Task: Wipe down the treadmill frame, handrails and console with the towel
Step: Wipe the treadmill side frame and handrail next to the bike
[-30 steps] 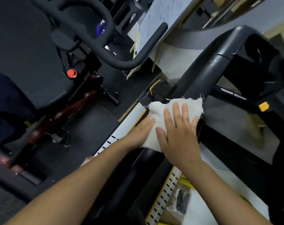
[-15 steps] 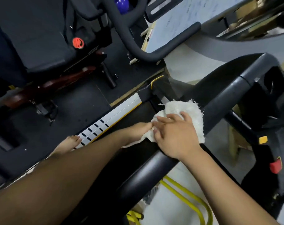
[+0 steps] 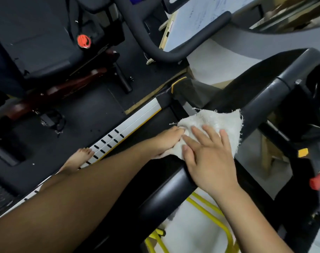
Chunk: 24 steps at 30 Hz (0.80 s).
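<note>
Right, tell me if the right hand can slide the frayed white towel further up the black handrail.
Probably yes: the right hand lies flat on the frayed white towel, and the black handrail above looks bare.

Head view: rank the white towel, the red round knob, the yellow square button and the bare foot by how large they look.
1. white towel, clearly largest.
2. bare foot; it lies farther from the camera, so its true size is unsure.
3. red round knob.
4. yellow square button, smallest.
</note>
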Each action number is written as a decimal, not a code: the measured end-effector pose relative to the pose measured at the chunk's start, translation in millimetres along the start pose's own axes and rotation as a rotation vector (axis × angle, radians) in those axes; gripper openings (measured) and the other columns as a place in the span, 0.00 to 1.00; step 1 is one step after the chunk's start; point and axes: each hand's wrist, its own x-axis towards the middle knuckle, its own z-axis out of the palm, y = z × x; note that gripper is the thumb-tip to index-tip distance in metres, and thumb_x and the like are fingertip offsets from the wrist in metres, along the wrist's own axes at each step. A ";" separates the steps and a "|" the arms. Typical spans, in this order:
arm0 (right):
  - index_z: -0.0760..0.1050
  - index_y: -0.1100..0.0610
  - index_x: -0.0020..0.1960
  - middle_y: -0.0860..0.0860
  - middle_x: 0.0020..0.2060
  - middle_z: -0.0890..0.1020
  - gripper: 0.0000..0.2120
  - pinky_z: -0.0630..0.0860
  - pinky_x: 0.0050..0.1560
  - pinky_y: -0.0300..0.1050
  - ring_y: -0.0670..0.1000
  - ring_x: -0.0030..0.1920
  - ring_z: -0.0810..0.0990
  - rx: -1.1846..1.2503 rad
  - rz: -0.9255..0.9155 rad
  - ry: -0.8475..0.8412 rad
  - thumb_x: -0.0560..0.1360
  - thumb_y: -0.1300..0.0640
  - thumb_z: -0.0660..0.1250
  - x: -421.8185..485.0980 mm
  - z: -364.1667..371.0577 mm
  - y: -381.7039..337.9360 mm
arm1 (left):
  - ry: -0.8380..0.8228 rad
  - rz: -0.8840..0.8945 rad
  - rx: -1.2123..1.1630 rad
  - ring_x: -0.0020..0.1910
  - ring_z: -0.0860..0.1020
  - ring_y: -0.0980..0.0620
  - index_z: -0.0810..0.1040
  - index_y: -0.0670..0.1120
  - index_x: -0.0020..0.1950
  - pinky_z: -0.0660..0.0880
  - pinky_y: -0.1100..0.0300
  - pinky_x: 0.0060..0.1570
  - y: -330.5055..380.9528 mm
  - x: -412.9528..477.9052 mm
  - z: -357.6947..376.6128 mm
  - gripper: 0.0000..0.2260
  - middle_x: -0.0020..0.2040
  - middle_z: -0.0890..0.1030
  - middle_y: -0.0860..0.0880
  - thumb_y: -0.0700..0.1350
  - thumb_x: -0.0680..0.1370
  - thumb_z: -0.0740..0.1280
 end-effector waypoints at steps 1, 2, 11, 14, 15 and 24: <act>0.77 0.47 0.65 0.49 0.69 0.74 0.23 0.52 0.75 0.58 0.55 0.73 0.64 -0.001 0.009 0.004 0.79 0.45 0.49 1.0 1.4 -0.2 | 0.014 -0.008 0.008 0.65 0.75 0.47 0.74 0.55 0.67 0.69 0.46 0.68 -2.9 0.4 1.1 0.38 0.66 0.77 0.48 0.72 0.64 0.55; 0.77 0.47 0.65 0.49 0.69 0.74 0.23 0.52 0.75 0.58 0.55 0.73 0.64 0.007 0.013 0.017 0.80 0.45 0.49 -3.5 2.3 -1.0 | 0.030 -0.022 0.026 0.65 0.75 0.46 0.74 0.54 0.66 0.69 0.46 0.68 -4.7 -5.5 1.9 0.36 0.66 0.77 0.48 0.73 0.66 0.55; 0.65 0.50 0.75 0.47 0.76 0.62 0.23 0.54 0.75 0.57 0.52 0.78 0.53 0.229 -0.032 0.137 0.81 0.49 0.51 -67.6 18.5 -12.5 | 0.099 0.172 0.505 0.76 0.61 0.47 0.59 0.42 0.78 0.55 0.59 0.70 -8.9 -67.8 16.5 0.23 0.78 0.61 0.43 0.50 0.85 0.45; 0.63 0.52 0.76 0.48 0.77 0.61 0.24 0.53 0.76 0.60 0.51 0.78 0.51 0.301 -0.004 0.213 0.81 0.51 0.50 -54.0 29.5 4.4 | 0.121 0.304 0.535 0.70 0.67 0.42 0.65 0.38 0.71 0.61 0.55 0.68 8.8 -64.5 28.8 0.27 0.70 0.69 0.38 0.51 0.79 0.43; 0.62 0.53 0.76 0.49 0.77 0.59 0.24 0.52 0.76 0.60 0.51 0.79 0.50 0.317 0.022 0.243 0.81 0.52 0.49 -49.5 32.4 8.9 | 0.123 0.346 0.541 0.68 0.68 0.41 0.66 0.37 0.70 0.62 0.53 0.68 15.5 -58.4 31.1 0.28 0.69 0.70 0.38 0.51 0.78 0.44; 0.54 0.49 0.77 0.37 0.77 0.51 0.24 0.47 0.70 0.24 0.33 0.75 0.49 0.894 0.303 0.280 0.81 0.48 0.50 -110.4 59.7 -15.9 | 0.214 0.677 1.043 0.79 0.50 0.41 0.50 0.41 0.80 0.49 0.47 0.78 -2.4 -87.8 55.7 0.31 0.81 0.50 0.40 0.53 0.78 0.41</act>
